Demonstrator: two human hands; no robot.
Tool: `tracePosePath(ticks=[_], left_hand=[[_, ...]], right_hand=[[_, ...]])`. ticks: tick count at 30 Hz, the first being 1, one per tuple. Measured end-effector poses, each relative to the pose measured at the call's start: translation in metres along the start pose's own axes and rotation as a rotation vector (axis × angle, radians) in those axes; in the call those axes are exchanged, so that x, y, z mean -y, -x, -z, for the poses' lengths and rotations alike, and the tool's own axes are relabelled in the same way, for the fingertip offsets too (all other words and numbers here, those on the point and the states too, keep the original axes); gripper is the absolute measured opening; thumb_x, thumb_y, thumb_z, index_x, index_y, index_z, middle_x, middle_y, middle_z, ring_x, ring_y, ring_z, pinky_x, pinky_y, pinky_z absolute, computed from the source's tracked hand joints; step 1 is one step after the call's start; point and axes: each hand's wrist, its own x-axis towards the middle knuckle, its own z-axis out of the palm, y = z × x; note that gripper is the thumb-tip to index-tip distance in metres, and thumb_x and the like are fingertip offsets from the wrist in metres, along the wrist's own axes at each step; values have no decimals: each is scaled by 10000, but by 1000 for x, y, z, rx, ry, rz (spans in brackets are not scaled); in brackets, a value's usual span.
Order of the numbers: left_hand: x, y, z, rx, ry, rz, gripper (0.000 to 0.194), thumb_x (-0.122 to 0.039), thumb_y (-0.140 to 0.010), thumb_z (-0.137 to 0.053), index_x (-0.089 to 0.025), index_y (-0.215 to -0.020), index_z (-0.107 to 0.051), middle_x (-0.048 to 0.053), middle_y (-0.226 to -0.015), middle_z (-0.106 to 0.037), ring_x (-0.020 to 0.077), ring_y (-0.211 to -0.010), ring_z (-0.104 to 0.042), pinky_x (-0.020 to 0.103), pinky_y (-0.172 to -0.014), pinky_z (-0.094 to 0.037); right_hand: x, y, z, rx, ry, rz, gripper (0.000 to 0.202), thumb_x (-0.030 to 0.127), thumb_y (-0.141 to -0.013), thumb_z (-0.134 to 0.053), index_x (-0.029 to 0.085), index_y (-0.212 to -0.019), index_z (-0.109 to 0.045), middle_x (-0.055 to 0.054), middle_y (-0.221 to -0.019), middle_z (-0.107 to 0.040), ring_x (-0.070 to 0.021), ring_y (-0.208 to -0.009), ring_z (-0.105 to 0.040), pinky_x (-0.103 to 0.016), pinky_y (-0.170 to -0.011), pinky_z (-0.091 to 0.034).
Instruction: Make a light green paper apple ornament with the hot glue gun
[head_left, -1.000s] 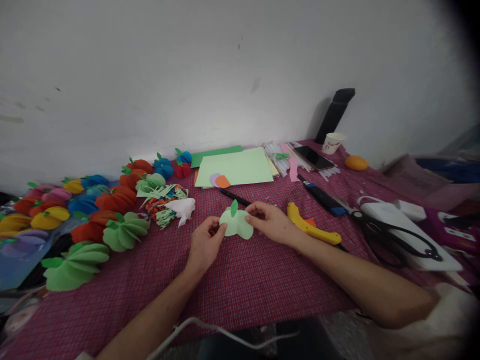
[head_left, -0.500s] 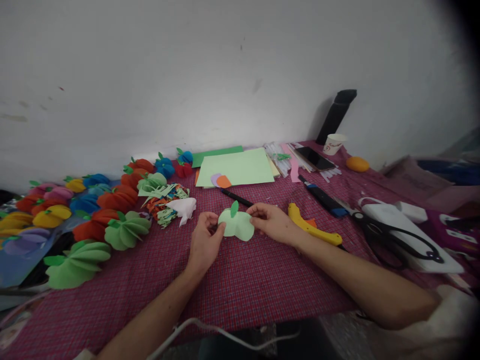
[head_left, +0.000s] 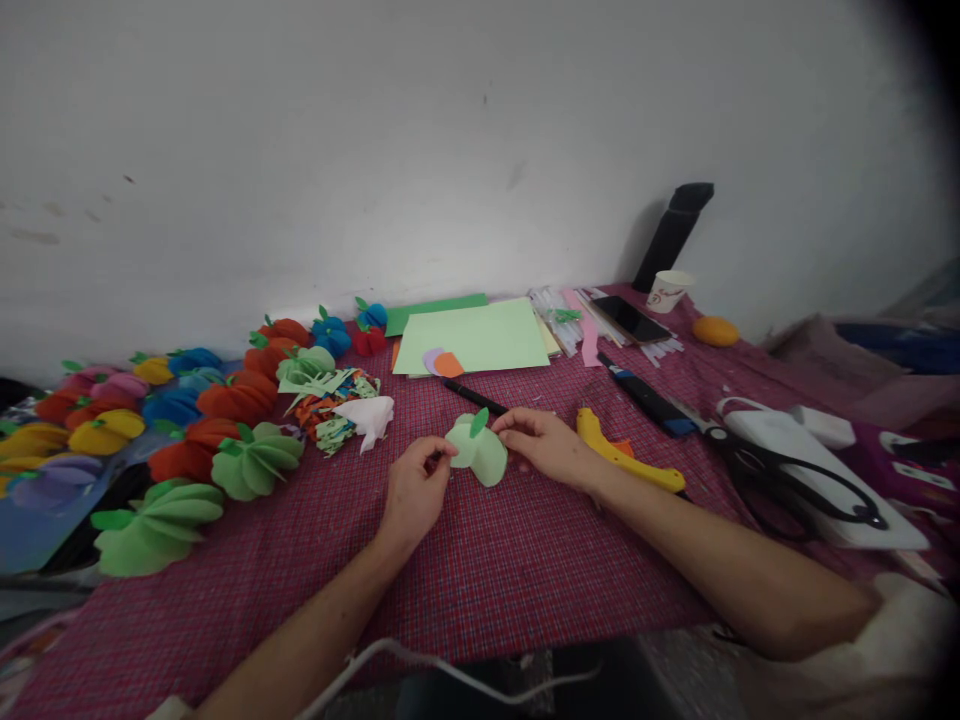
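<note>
A light green paper shape with rounded lobes and a darker green leaf at its top is held above the red checked cloth. My left hand pinches its left edge between thumb and finger. The fingers of my right hand are closed on its upper right edge. Behind it lies a black pen-like stick. Right of my right hand is a yellow glue gun.
Many paper pumpkins fill the left side, beside paper scraps. Light green sheets lie at the back. On the right are a phone, a paper cup, a cutter and black scissors.
The green paper shape has shifted slightly right and its lobes have folded closer together. My left hand has moved a little to the right with it.
</note>
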Motion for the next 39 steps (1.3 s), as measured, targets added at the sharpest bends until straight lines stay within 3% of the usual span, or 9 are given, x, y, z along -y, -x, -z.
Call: tracePosePath(ticks=[7,14,19,26,34,39], left_hand=[[0,1,0,8,-22,-45,159,-172,-776,-480,-194,-803,-634,3,-765,-641,121,-646,-560,244,-611,-429],[-13,5,3,69,-53,-128,146,-169,-768,-503,-199,-815,-639,20,-849,-645,165,-832,-576,301,-741,-443],[-19,8,5,106,-154,-238,145,-290,-784,-559,-196,-873,-623,33,-887,-623,180,-860,-550,337,-797,-434],[-21,13,3,114,-340,-304,364,-485,-685,-654,-185,-875,-570,46,-893,-587,222,-876,-517,383,-793,-423],[-9,11,-4,98,-426,-330,134,-275,-816,-535,-191,-892,-606,62,-1002,-574,215,-934,-503,388,-838,-420],[-4,9,-1,-40,-442,-383,132,-214,-818,-530,-204,-851,-658,80,-1219,-479,241,-1055,-444,425,-898,-390]], right_hand=[[2,0,-1,4,-22,-49,107,131,-798,-462,169,-859,-543,46,-566,-543,-79,-490,-534,-171,-422,-423],[-5,-1,-2,23,-15,-33,84,130,-757,-531,176,-824,-508,46,-610,-568,-69,-507,-547,-159,-423,-435],[-12,-4,-2,36,5,2,91,174,-733,-576,186,-799,-514,60,-595,-555,-59,-454,-495,-164,-401,-417],[-11,-2,-4,65,27,-15,86,192,-737,-583,181,-800,-525,43,-611,-570,-67,-491,-511,-166,-417,-407],[-12,-1,-8,130,26,5,80,174,-734,-560,174,-811,-537,38,-631,-564,-78,-509,-501,-189,-441,-402],[-21,-6,2,56,249,146,66,185,-716,-583,178,-781,-590,34,-630,-594,-101,-572,-552,-222,-543,-427]])
